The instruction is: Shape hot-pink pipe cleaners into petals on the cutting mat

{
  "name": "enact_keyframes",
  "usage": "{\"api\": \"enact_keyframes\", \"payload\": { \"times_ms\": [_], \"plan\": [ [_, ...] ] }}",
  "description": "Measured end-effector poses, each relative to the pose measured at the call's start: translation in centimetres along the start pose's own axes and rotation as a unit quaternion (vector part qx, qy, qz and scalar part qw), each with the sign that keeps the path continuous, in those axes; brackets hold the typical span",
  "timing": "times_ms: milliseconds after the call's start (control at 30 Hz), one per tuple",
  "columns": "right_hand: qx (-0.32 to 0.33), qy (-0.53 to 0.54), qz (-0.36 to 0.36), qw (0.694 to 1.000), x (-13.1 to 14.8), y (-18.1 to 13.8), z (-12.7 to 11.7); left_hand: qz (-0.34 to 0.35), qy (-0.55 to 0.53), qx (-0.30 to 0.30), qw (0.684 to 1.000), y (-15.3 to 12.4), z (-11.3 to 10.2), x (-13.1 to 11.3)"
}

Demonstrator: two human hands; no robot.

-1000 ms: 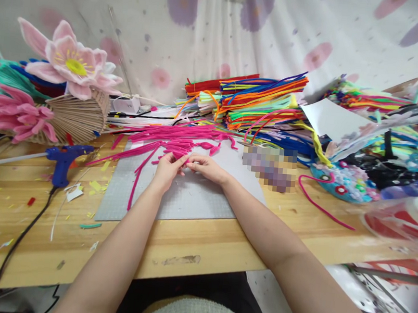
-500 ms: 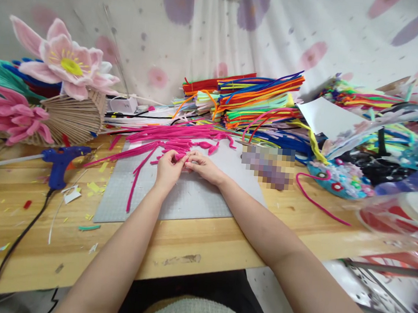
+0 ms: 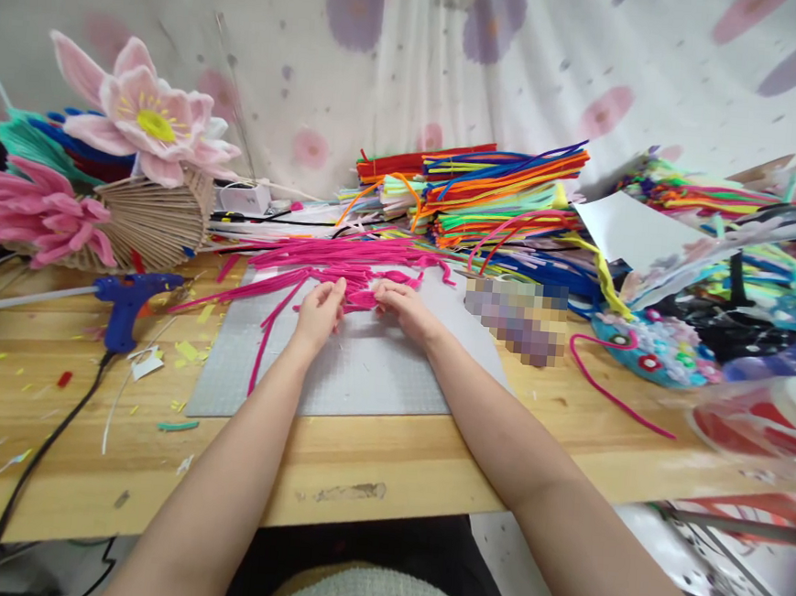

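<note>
A short piece of magenta pipe cleaner (image 3: 361, 303) stretches between my two hands, just above the grey cutting mat (image 3: 391, 380). My left hand (image 3: 318, 317) is closed on its left end, fingers pinched. At the other end, my right hand (image 3: 407, 312) pinches it between thumb and fingertips. Right behind the hands lies a heap of magenta pipe cleaners (image 3: 332, 254), some long and some cut short. Several bent magenta pieces rest near its right side, partly covered by my right hand.
A blue glue gun (image 3: 128, 304) lies at the left, its cord trailing over the wooden table (image 3: 371, 461). Pink fuzzy flowers (image 3: 154, 123) stand behind it. Bundles of coloured pipe cleaners (image 3: 503, 191) are stacked at the back. A clear-and-red container (image 3: 753, 418) is at the right.
My hands have drawn apart, and the magenta piece now shows between them. The whole view has shifted slightly.
</note>
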State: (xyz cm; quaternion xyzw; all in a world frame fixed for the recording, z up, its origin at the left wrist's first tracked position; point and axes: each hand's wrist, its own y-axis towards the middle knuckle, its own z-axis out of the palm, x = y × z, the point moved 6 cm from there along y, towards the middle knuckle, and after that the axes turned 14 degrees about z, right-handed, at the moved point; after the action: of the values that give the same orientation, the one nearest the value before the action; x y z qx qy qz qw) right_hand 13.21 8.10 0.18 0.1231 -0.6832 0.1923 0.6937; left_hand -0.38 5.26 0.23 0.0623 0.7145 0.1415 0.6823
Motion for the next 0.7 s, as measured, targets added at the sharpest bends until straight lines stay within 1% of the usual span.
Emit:
{"api": "enact_keyframes", "payload": {
  "times_ms": [100, 167, 233, 300, 367, 433, 567, 633, 700],
  "plan": [
    [-0.027, -0.035, 0.011, 0.999, -0.1, 0.1, -0.4, -0.007, -0.018, 0.069, 0.997, -0.3, 0.6, -0.3],
    [-0.056, -0.055, 0.018, 0.997, -0.2, 0.1, -0.5, -0.006, -0.011, 0.087, 0.996, -0.5, 1.0, -0.2],
    [-0.091, -0.039, 0.027, 0.995, -0.3, 0.2, -0.4, 0.001, 0.015, 0.079, 0.997, -0.6, 1.2, -0.1],
    [-0.121, 0.013, 0.043, 0.992, -0.6, 0.3, -0.2, 0.013, 0.038, 0.065, 0.997, -0.6, 1.4, 0.1],
    [-0.129, 0.065, 0.064, 0.987, -0.9, 0.5, 0.4, 0.024, 0.039, 0.055, 0.997, -0.7, 1.6, 0.1],
    [-0.129, 0.090, 0.072, 0.985, -1.0, 0.6, 1.0, 0.015, 0.007, 0.045, 0.999, -0.7, 1.9, 0.2],
    [-0.142, 0.122, 0.073, 0.980, -1.2, 0.7, 1.3, -0.035, -0.092, 0.035, 0.995, -1.1, 2.4, 0.1],
    [-0.141, 0.147, 0.081, 0.976, -1.4, 0.7, 1.4, -0.045, -0.117, 0.026, 0.992, -1.2, 2.6, -0.1],
    [-0.135, 0.176, 0.089, 0.971, -1.5, 0.6, 1.6, -0.044, -0.133, 0.002, 0.990, -1.3, 2.5, -0.1]
  ]
}}
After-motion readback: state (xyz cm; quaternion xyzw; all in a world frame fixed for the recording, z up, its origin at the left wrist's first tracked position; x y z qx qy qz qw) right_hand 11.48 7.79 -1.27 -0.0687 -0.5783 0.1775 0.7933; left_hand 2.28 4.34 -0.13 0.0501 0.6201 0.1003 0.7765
